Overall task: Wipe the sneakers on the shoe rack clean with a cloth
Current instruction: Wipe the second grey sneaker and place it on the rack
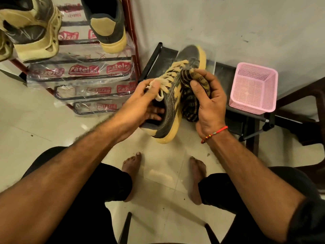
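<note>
— What is in the hands?
— The left hand [140, 101] grips a grey sneaker [173, 104] by its opening, fingers inside. The right hand [209, 103] presses a striped cloth [190, 95] against its side.
— And around them?
— Two more sneakers [33, 32] sit on the shoe rack [130, 32], far left. A pink basket [253, 87] stands on the right.

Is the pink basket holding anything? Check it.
No, the pink basket shows only its bare mesh floor and walls, standing beside the sneaker being wiped.
</note>
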